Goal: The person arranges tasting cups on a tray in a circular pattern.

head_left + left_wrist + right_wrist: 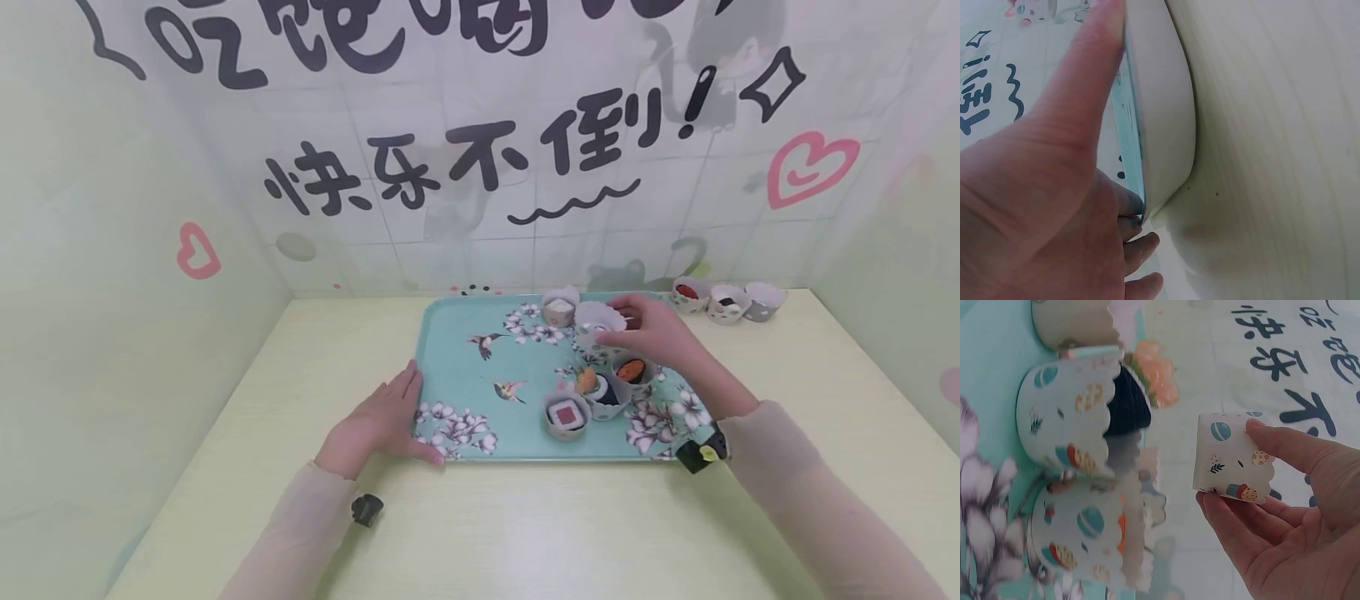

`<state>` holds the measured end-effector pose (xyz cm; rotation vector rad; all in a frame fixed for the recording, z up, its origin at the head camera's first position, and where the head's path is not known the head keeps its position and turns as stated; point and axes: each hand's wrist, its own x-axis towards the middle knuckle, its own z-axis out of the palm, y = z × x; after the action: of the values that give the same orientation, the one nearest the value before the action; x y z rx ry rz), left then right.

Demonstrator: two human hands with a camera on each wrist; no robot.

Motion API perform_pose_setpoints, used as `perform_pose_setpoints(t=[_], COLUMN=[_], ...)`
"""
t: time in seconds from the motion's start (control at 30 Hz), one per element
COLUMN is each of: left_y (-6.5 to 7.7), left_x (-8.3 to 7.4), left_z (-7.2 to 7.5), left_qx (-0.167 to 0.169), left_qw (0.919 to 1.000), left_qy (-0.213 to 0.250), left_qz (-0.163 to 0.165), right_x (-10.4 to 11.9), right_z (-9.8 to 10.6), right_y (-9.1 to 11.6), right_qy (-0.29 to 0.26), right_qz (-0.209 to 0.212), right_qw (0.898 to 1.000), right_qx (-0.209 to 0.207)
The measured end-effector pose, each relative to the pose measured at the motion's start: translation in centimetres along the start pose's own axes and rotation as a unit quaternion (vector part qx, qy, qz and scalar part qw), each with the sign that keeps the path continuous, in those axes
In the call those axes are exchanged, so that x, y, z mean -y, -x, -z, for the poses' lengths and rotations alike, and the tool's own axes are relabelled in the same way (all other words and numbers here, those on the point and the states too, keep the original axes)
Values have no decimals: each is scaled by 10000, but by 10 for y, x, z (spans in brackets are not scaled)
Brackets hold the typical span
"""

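Note:
Between thumb and fingers my right hand (654, 330) pinches a scalloped paper baking cup (1229, 456) by its sides, over the back right of the turquoise tray (457, 350). The cup is white with small printed pictures; its inside is turned from the right wrist view. At the tray's near left corner, my left hand (378, 417) rests on the rim, fingers straight along the left side and thumb along the front. Close in front of the right hand stand cups holding toy sushi: a square roll (566, 414), a dark-wrapped roll (602, 392) and an orange-topped piece (632, 371).
Another paper cup (558, 310) with a whitish piece stands at the tray's back. Off the tray at the back right are a cup with a red piece (687, 292), a cup with a dark piece (726, 304) and a grey cup (763, 302). A printed wall (465, 208) rises behind.

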<state>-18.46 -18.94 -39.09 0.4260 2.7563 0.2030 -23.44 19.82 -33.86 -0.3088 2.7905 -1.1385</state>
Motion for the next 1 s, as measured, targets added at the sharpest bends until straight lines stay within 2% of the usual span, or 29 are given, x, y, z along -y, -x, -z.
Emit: perform_pose_setpoints(t=[0.17,0.27,0.57,0.73,1.0], left_y=[0,-1,-1,-3,-3], left_x=[0,0,0,0,2], left_z=[0,0,0,-1,-2], left_qx=[30,39,44,51,29], left_qw=[10000,10000,10000,10000,10000], left_qy=[29,28,69,21,-17], left_qz=[37,51,25,48,18], right_x=[11,16,27,31,42], right_z=[-15,-25,-53,-65,-77], right_y=[-5,-9,-16,-14,-13], right_qy=[-50,-179,-61,357,996], right_qz=[165,266,516,901,843], right_qw=[9998,9993,9964,9917,9840], right_qx=[75,216,668,844,1216])
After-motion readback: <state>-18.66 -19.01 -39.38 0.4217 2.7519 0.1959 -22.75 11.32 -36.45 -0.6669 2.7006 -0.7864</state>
